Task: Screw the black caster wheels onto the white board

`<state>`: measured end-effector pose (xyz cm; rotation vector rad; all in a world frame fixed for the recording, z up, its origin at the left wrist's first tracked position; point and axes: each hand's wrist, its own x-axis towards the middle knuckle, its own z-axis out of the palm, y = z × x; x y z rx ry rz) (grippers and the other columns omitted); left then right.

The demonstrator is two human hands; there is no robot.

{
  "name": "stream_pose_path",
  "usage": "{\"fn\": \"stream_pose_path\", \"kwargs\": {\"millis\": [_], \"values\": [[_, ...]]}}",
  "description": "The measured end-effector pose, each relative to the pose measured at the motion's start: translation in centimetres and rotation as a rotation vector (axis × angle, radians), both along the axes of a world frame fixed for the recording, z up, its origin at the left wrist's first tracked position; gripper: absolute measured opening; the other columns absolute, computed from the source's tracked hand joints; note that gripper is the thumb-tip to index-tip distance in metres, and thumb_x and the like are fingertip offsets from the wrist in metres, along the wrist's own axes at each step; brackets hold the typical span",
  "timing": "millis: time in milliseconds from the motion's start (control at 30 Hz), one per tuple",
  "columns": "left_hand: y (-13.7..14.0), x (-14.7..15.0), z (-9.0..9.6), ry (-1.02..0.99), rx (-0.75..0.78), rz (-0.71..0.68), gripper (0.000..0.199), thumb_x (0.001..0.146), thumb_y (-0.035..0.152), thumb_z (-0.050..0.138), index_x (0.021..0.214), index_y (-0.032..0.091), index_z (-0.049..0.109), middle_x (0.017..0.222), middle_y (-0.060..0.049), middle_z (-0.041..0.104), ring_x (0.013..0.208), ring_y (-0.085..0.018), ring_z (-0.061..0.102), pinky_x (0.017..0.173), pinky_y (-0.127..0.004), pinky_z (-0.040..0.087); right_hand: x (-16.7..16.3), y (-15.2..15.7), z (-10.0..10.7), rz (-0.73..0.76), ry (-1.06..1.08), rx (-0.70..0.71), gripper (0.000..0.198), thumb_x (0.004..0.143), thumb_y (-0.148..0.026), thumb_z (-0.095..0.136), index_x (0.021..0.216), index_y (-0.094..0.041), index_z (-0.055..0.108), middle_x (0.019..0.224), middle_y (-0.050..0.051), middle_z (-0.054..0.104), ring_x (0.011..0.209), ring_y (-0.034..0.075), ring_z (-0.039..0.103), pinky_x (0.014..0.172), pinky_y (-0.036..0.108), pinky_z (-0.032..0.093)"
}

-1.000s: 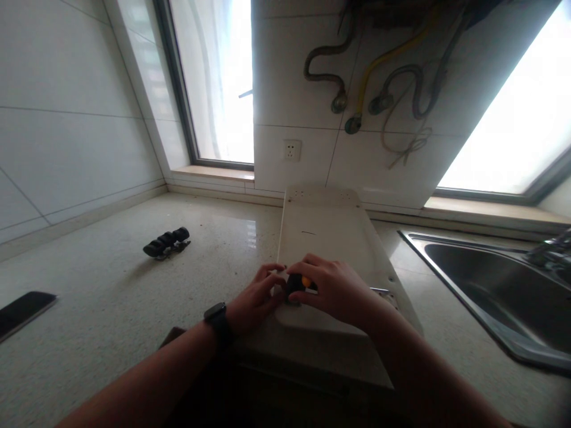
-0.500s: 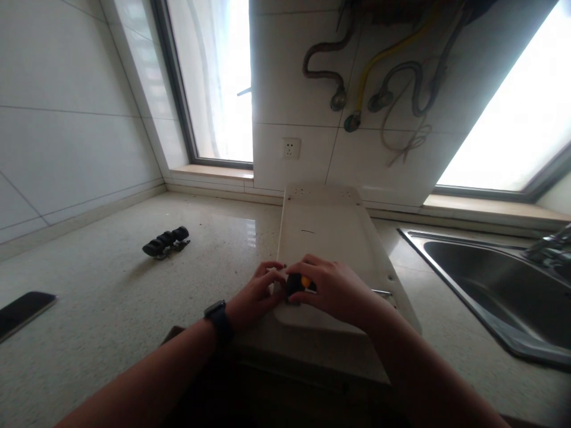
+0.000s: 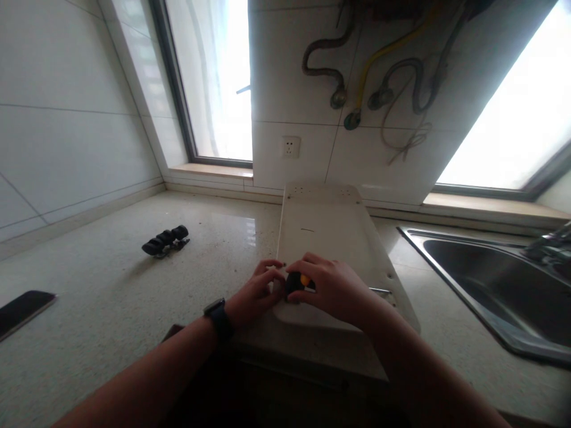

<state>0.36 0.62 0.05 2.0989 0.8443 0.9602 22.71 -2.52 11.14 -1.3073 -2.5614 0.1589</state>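
Right there over the near left corner of the pale panel point(image 3: 328, 238) sits the black-and-orange tool point(image 3: 295, 284), its lower end hidden from me. The right hand point(image 3: 332, 285) is wrapped around it, thumb and fingers clamped on the handle. Beside it, the left hand point(image 3: 255, 295) is at the panel's left edge, fingers bent; whether they pinch anything I can't make out. The panel's near edge lies close to the front of the counter point(image 3: 214, 255), and its far end is near the wall point(image 3: 307, 166). To the right, a strip of counter separates it from the sink point(image 3: 491, 279). To the left, a wider stretch runs out to the black bundle point(image 3: 165, 241) and the phone point(image 3: 24, 309).
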Motion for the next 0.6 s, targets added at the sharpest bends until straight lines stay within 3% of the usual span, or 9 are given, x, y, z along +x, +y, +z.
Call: {"fn": "stream_pose_path", "kwargs": {"millis": [100, 367, 500, 600], "values": [[0.01, 0.04, 0.0, -0.008, -0.003, -0.006, 0.013, 0.097, 0.025, 0.06, 0.11, 0.024, 0.06, 0.14, -0.009, 0.042, 0.092, -0.014, 0.061, 0.077, -0.032, 0.058, 0.03, 0.03, -0.03, 0.006, -0.005, 0.003, 0.041, 0.086, -0.047, 0.076, 0.122, -0.031, 0.066, 0.111, 0.002, 0.068, 0.09, 0.023, 0.068, 0.072, 0.033, 0.041], [-0.05, 0.02, 0.24, -0.016, -0.018, -0.011, 0.011, 0.097, 0.025, 0.06, 0.108, 0.024, 0.06, 0.14, -0.009, 0.042, 0.101, -0.016, 0.06, 0.083, -0.034, 0.057, 0.12, 0.05, -0.08, 0.006, 0.011, -0.016, 0.043, 0.084, -0.047, 0.078, 0.122, -0.032, 0.067, 0.113, 0.003, 0.069, 0.092, 0.023, 0.068, 0.074, 0.033, 0.042], [0.04, -0.02, 0.22, -0.017, 0.011, -0.011, 0.011, 0.096, 0.024, 0.061, 0.107, 0.024, 0.061, 0.138, -0.009, 0.044, 0.116, -0.022, 0.056, 0.092, -0.039, 0.055, 0.07, 0.02, -0.1, 0.004, 0.014, -0.006, 0.042, 0.083, -0.046, 0.079, 0.121, -0.032, 0.067, 0.113, 0.002, 0.069, 0.091, 0.023, 0.068, 0.073, 0.033, 0.042], [0.07, -0.03, 0.05, -0.017, 0.009, -0.004, 0.012, 0.096, 0.024, 0.062, 0.108, 0.024, 0.061, 0.139, -0.009, 0.043, 0.11, -0.02, 0.058, 0.089, -0.037, 0.056, 0.04, -0.02, -0.09, 0.008, 0.005, -0.004, 0.043, 0.084, -0.047, 0.078, 0.122, -0.032, 0.067, 0.113, 0.003, 0.069, 0.09, 0.022, 0.067, 0.072, 0.032, 0.041]]}}
